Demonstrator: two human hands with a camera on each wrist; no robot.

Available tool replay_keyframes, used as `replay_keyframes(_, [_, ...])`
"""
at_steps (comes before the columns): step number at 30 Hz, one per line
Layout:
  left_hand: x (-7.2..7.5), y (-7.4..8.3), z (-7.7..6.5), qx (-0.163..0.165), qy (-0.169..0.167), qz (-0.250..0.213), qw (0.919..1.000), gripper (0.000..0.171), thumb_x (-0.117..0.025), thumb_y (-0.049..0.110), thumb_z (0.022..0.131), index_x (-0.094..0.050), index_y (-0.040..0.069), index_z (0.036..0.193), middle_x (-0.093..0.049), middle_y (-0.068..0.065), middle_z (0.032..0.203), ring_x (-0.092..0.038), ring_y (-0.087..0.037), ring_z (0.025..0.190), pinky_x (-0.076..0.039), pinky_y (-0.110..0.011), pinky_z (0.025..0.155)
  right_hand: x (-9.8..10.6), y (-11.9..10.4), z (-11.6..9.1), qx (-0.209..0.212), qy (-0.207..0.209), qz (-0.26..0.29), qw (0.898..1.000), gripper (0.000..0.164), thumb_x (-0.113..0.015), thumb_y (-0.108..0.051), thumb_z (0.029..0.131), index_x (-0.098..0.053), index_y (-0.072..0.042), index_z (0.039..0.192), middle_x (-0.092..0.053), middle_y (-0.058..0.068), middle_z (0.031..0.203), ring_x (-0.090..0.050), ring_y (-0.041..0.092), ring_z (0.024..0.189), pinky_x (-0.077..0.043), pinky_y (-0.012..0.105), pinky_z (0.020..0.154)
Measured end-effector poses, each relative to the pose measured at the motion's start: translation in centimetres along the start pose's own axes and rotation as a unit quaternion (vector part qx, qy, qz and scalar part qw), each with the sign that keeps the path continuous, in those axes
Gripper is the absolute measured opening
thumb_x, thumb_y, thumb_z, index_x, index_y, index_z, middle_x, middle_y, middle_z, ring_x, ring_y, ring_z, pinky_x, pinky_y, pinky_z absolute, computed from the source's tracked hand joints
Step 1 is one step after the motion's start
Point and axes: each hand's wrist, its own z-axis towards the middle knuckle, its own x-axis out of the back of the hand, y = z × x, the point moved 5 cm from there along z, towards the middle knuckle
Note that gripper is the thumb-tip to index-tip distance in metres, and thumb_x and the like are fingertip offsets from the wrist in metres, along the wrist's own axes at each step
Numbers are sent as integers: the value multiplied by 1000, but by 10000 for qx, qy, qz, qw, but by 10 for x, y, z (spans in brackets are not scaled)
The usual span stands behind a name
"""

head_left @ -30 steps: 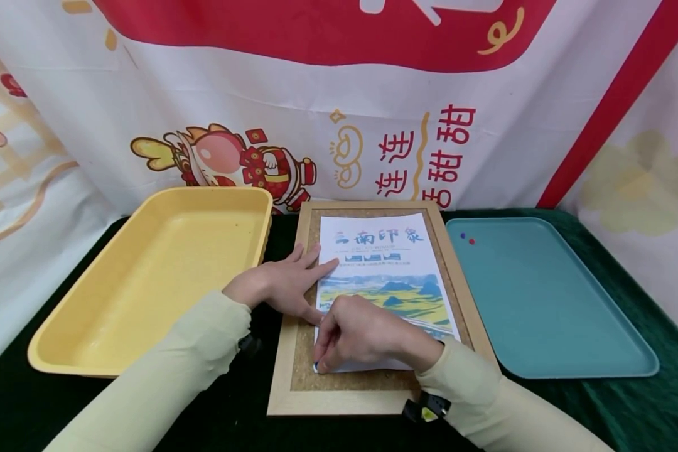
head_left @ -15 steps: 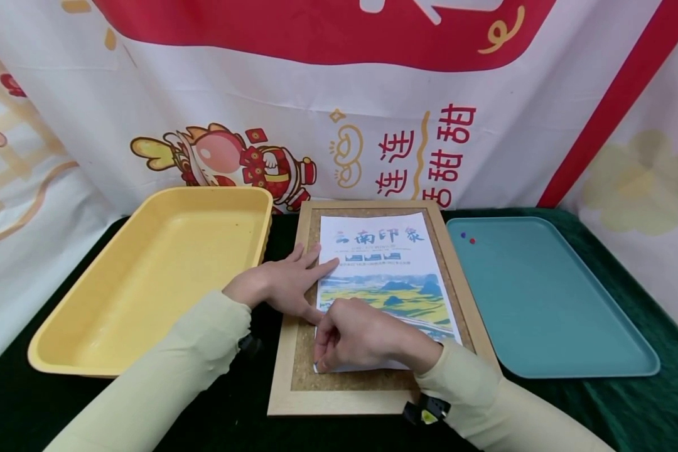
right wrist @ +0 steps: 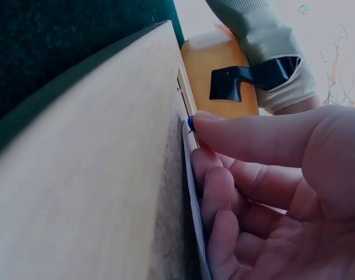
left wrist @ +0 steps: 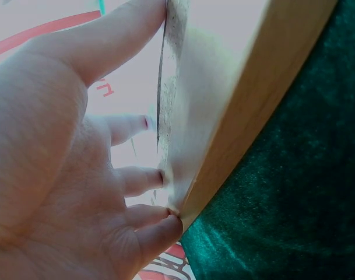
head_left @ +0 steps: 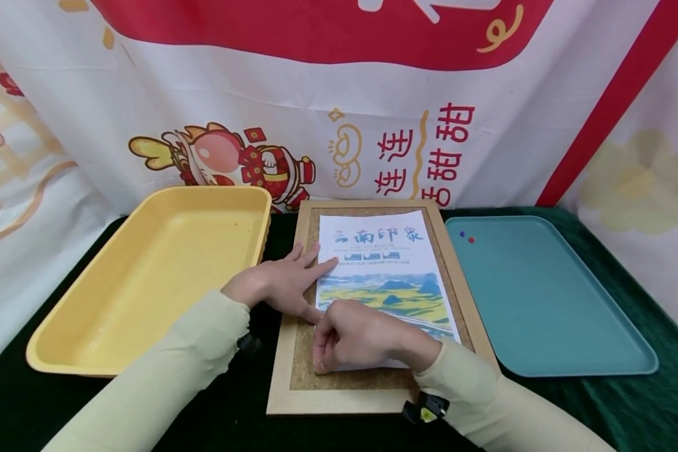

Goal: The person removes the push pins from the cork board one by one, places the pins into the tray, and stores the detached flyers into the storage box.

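A printed paper sheet (head_left: 380, 245) with a landscape picture lies on a wood-framed cork board (head_left: 305, 378). My left hand (head_left: 285, 285), fingers spread, rests across the sheet's left edge and the frame; in the left wrist view its fingertips touch the wooden edge. At the sheet's near left corner my right hand (head_left: 361, 336) pinches a small blue push pin (right wrist: 191, 123), its thumb tip against the pin's head. In the right wrist view a short pin point shows close to the paper's edge; whether it enters the cork I cannot tell. The head view hides the pin behind the fingers.
A deep yellow tray (head_left: 147, 361) stands left of the board. To the right lies a flat teal tray (head_left: 559, 301) with a blue pin (head_left: 462, 234) and a red pin (head_left: 471, 240) near its far left corner. Dark green cloth (head_left: 215, 414) covers the table; a printed curtain (head_left: 294, 88) hangs behind.
The blue bit seen at my right fingertips a second ago is now hidden in the head view. The right fingertips have shifted very slightly; the left hand stays put.
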Motion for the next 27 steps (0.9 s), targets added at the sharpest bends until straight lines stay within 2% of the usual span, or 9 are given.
replay_keyframes(10, [0, 0, 1, -18, -22, 0, 10000, 107, -72, 68, 91, -13, 31, 173, 6, -13, 181, 6, -46, 166, -25, -64, 129, 1, 1, 2, -98, -101, 74, 9999, 23, -73, -8, 96, -79, -21, 77, -68, -4, 64, -42, 7, 53, -35, 22, 56])
replay_keyframes(16, [0, -1, 0, -46, -18, -10, 10000, 108, -71, 70, 90, -13, 32, 173, 6, -13, 181, 7, -46, 166, -25, -64, 128, 3, 2, 1, -170, -115, 124, 9997, 21, -74, -9, 96, -79, -20, 78, -71, -3, 69, -50, 8, 57, -42, 23, 59])
replay_keyframes(21, [0, -2, 0, -48, -10, -4, 10000, 108, -71, 71, 90, -13, 32, 173, 6, -13, 181, 7, -46, 166, -25, -64, 128, 6, 1, -1, -137, -89, 334, 9993, 20, -73, -3, 95, -79, -17, 81, -73, -2, 73, -57, 9, 62, -46, 23, 63])
replay_keyframes(27, [1, -1, 0, -51, -6, -56, 10000, 108, -74, 66, 90, -15, 30, 173, 5, -14, 180, 6, -46, 166, -24, -64, 129, 20, 2, -5, 57, 140, 419, 9990, 20, -71, 2, 93, -78, -15, 84, -74, -3, 78, -62, 9, 68, -50, 23, 68])
